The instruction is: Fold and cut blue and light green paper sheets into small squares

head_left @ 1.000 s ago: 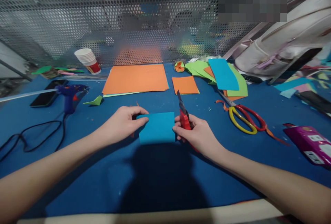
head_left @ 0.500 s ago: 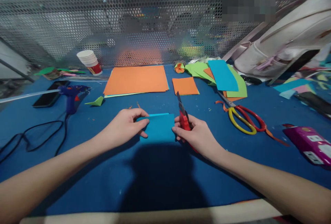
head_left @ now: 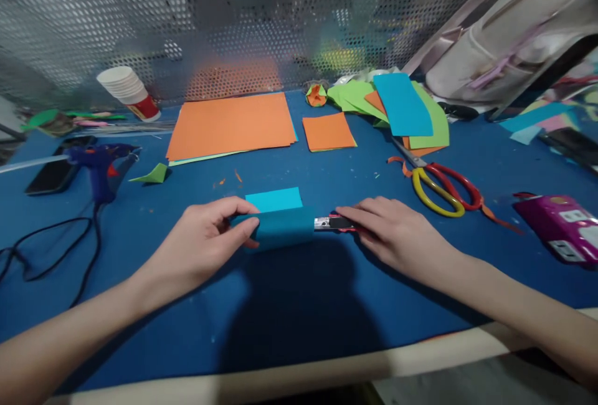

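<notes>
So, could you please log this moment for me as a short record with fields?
left hand: left hand pinches the left end of the folded blue paper
right hand: right hand holds a red utility knife, blade tip at the fold's right end
surface: blue table
nearby right: red and yellow scissors, purple box
nearby left: glue gun, paper cups
behind: orange sheets

One glue gun (head_left: 100,165); one phone (head_left: 53,172); one pair of scissors (head_left: 439,184) (red-and-yellow handles).
</notes>
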### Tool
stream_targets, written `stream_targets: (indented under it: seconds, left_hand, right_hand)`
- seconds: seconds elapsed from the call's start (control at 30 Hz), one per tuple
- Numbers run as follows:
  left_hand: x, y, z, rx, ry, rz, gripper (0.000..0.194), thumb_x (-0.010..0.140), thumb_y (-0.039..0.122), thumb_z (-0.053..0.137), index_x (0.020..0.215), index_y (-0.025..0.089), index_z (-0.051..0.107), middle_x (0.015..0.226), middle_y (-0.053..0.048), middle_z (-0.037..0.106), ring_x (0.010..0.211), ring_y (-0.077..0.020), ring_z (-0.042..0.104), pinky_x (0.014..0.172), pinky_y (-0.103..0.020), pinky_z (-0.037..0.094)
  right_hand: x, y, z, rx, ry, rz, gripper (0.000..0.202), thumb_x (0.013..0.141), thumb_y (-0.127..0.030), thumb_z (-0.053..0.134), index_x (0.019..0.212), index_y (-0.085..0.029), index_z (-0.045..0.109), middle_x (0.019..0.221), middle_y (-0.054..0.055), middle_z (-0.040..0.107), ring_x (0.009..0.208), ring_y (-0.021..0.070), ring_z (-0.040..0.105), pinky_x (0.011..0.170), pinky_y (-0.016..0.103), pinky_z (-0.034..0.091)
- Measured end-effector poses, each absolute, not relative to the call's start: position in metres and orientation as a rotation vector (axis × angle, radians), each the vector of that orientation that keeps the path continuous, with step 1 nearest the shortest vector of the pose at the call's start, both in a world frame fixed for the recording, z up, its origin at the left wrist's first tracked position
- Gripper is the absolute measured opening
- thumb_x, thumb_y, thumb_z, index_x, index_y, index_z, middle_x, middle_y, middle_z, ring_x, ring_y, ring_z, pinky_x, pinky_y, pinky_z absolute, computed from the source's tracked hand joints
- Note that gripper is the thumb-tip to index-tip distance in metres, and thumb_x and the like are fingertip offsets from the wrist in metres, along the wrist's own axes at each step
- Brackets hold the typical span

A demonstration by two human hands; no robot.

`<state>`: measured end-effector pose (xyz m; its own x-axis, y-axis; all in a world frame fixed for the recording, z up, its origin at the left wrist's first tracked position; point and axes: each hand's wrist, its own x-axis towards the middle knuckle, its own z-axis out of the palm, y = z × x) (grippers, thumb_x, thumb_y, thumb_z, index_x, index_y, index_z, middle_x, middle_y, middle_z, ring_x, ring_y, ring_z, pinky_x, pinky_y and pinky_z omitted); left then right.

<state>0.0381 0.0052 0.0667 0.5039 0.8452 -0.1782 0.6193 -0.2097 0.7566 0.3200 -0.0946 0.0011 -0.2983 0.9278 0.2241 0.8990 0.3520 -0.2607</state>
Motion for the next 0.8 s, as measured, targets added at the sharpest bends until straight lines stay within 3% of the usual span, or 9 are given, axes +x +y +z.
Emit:
stream_targets:
  seconds: [0.2, 0.43, 0.6, 0.7, 0.8]
  left_hand:
    - [0.041, 0.008, 0.067, 1.932, 1.229, 0.349, 0.026, 0.078, 0.044, 0.057, 0.083, 0.020, 0.064, 0.062, 0.001, 0.069, 0.064, -0.0205, 0.072, 0.055, -0.024, 0.047]
    - [0.044, 0.017, 0.061, 1.887, 1.257, 0.334, 0.028, 0.076, 0.045, 0.060, 0.084, 0.019, 0.065, 0.065, 0.002, 0.068, 0.059, -0.0191, 0.071, 0.058, -0.025, 0.051]
    - [0.046, 0.030, 0.054, 1.973, 1.323, 0.212, 0.035, 0.081, 0.051, 0.056, 0.094, 0.022, 0.069, 0.056, 0.003, 0.064, 0.050, -0.0182, 0.065, 0.058, -0.030, 0.053]
    - [0.044, 0.036, 0.050, 2.213, 1.321, 0.224, 0.043, 0.083, 0.051, 0.055, 0.111, 0.021, 0.067, 0.086, -0.005, 0.073, 0.071, -0.0239, 0.069, 0.067, -0.036, 0.056]
    - [0.040, 0.038, 0.046, 2.616, 1.124, 0.515, 0.041, 0.089, 0.043, 0.052, 0.122, 0.021, 0.061, 0.134, -0.011, 0.059, 0.121, -0.0320, 0.057, 0.098, -0.049, 0.049]
  right_hand:
    - [0.317, -0.096, 0.002, -1.606, -2.442, -0.083, 0.034, 0.095, -0.013, 0.039, 0.119, -0.014, 0.064, 0.103, 0.013, 0.069, 0.087, 0.0249, 0.058, 0.070, 0.036, 0.043]
    - [0.327, -0.092, 0.005, -1.496, -2.540, 0.018, 0.039, 0.093, -0.011, 0.040, 0.123, -0.017, 0.064, 0.101, 0.014, 0.065, 0.086, 0.0240, 0.056, 0.070, 0.036, 0.041]
    - [0.328, -0.089, 0.011, -1.453, -2.649, 0.148, 0.045, 0.087, -0.009, 0.044, 0.128, -0.015, 0.061, 0.104, 0.014, 0.063, 0.088, 0.0256, 0.057, 0.070, 0.037, 0.042]
    - [0.329, -0.088, 0.012, -1.461, -2.665, 0.170, 0.046, 0.086, -0.009, 0.044, 0.129, -0.015, 0.061, 0.103, 0.014, 0.063, 0.086, 0.0257, 0.056, 0.069, 0.037, 0.043]
    - [0.329, -0.089, 0.010, -1.468, -2.649, 0.166, 0.046, 0.086, -0.008, 0.045, 0.128, -0.014, 0.061, 0.102, 0.014, 0.062, 0.087, 0.0260, 0.056, 0.070, 0.037, 0.043]
